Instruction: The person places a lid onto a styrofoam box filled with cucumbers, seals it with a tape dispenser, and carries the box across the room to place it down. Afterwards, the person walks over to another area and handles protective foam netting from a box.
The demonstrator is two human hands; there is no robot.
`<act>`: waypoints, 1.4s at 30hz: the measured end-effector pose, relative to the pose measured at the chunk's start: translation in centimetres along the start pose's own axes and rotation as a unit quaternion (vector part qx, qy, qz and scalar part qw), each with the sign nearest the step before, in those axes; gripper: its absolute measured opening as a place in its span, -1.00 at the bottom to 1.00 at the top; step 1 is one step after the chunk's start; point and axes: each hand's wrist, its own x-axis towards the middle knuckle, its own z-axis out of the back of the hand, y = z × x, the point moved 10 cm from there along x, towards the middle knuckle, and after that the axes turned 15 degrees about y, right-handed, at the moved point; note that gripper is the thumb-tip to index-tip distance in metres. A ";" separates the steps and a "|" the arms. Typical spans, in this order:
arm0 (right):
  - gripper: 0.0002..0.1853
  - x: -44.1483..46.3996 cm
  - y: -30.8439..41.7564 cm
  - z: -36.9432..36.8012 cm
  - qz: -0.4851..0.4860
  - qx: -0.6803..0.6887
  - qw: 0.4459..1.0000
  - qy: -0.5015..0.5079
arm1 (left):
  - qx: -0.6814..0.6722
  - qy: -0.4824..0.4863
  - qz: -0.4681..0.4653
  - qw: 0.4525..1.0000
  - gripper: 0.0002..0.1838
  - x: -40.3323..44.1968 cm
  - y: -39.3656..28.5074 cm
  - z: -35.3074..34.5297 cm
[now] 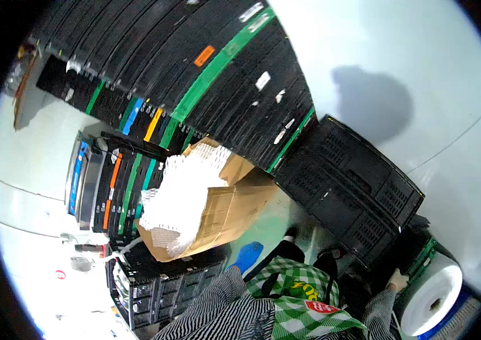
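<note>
My left hand wears a blue glove and hangs in front of me, its fingers seemingly stretched out with nothing visible in them. The open cardboard box, filled with white netted foam, is the nearest thing beyond it. On the right, my right hand, in a pale glove, has its fingers bent at the edge of a dark crate with a green rim. Fine finger detail there is small and dark. A big white roll lies just beside that hand.
Tall stacks of black crates with coloured strips stand ahead. A large black crate stands right of centre against a pale wall. Another black crate is at lower left. My feet are on a green floor.
</note>
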 end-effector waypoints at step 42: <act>-0.44 -65.2 39.1 -48.0 0.591 -0.719 0.353 0.099 | 0.292 -0.803 0.076 0.513 -0.51 -39.6 51.4 67.8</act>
